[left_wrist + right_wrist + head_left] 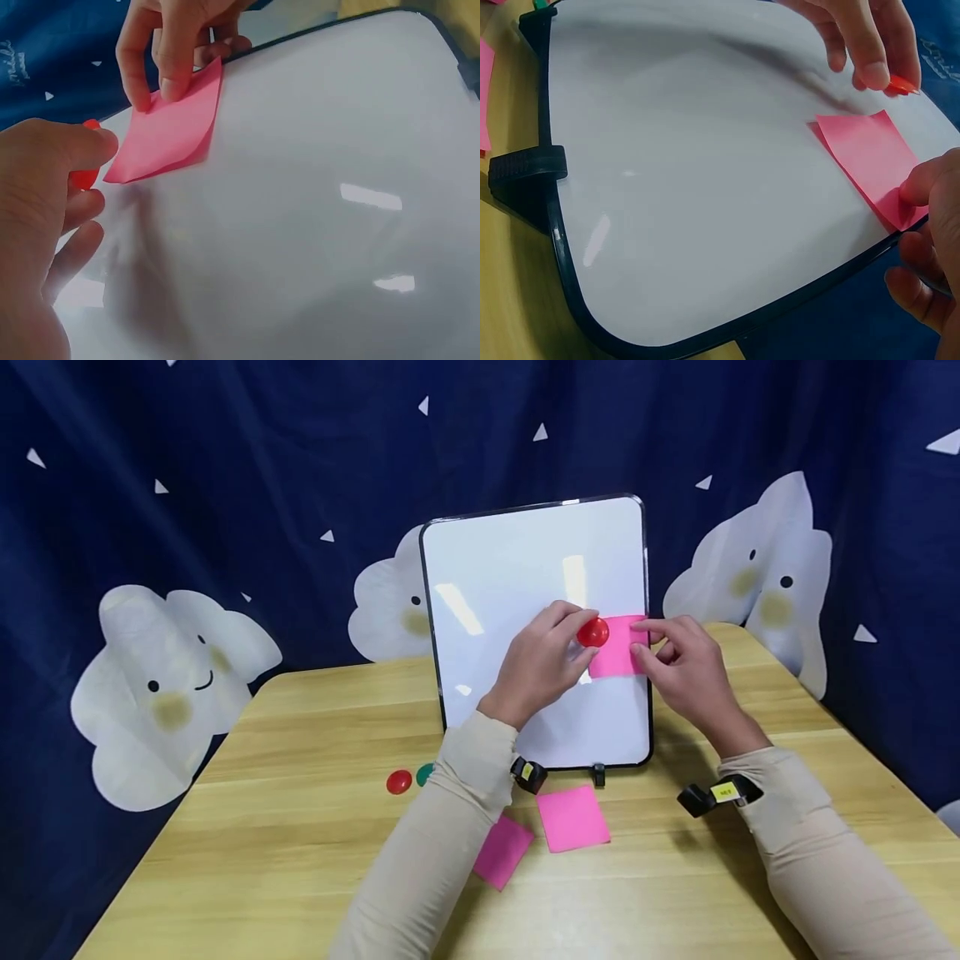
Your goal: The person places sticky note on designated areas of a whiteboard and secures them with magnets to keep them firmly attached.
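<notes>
My left hand [542, 656] pinches a round red magnet [593, 632] between thumb and fingers, in front of a small whiteboard [517, 568]. In the right wrist view the magnet [902, 85] is held just off the left edge of a pink sticky note [870, 161]. The fingers and thumb of my right hand [686, 668] pinch that note [619, 652] by its right side, at the board's right frame. The left wrist view shows the note's [169, 135] free lower edge standing a little away from the white surface.
Two pink notes lie on the wooden table [300, 852]: one note [573, 818] before the board, another note [504, 852] partly under my left forearm. A red magnet [399, 782] and a green magnet [425, 774] lie left of it. Black feet [598, 775] hold the board upright.
</notes>
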Action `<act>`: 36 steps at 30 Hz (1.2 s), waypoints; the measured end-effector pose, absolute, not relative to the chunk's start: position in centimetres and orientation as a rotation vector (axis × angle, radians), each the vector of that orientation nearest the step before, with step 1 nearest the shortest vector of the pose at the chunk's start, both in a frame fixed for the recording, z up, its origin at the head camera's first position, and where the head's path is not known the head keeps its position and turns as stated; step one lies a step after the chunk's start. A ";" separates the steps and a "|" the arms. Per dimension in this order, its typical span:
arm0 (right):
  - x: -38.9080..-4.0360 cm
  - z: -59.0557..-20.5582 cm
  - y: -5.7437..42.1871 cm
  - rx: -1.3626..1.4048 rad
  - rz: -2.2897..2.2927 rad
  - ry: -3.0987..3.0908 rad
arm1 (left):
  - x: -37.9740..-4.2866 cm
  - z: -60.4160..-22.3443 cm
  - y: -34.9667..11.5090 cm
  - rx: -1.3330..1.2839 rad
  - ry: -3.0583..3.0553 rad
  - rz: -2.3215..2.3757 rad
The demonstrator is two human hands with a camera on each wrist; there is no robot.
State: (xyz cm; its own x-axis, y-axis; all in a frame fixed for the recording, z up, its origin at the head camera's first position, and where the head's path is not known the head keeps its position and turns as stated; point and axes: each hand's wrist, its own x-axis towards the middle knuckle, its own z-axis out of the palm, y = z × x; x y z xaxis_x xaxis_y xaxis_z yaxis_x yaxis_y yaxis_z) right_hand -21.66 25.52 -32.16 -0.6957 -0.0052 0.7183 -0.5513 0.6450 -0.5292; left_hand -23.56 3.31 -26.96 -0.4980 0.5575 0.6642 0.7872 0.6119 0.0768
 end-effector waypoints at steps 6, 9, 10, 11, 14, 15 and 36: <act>-21.6 -32.4 25.7 0.433 1.002 -2.162 | -24.2 -26.5 4.0 -1.106 -2.211 -0.348; -21.5 -32.3 25.9 0.407 1.000 -2.191 | -24.5 -26.2 4.5 -1.128 -2.202 -0.300; -21.5 -32.2 25.9 0.397 0.999 -2.202 | -24.6 -26.2 4.6 -1.132 -2.201 -0.283; -21.4 -32.2 25.9 0.390 1.000 -2.212 | -24.6 -26.1 4.8 -1.132 -2.198 -0.263; -21.4 -32.2 25.9 0.389 1.005 -2.224 | -24.8 -26.1 5.0 -1.122 -2.190 -0.213; -21.4 -32.3 25.9 0.391 1.004 -2.225 | -24.9 -26.1 5.0 -1.119 -2.185 -0.201; -21.6 -32.3 26.1 0.470 0.987 -2.163 | -25.5 -25.5 6.4 -1.119 -2.105 -0.157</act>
State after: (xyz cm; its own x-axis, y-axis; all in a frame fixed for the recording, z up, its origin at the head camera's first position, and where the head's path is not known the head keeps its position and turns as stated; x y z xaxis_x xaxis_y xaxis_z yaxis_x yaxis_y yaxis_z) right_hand -21.57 26.11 -32.28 -0.6871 -0.0350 0.7258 -0.5713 0.6432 -0.5098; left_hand -25.47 6.45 -25.45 -0.3507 0.6692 0.6551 0.7591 0.6128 -0.2195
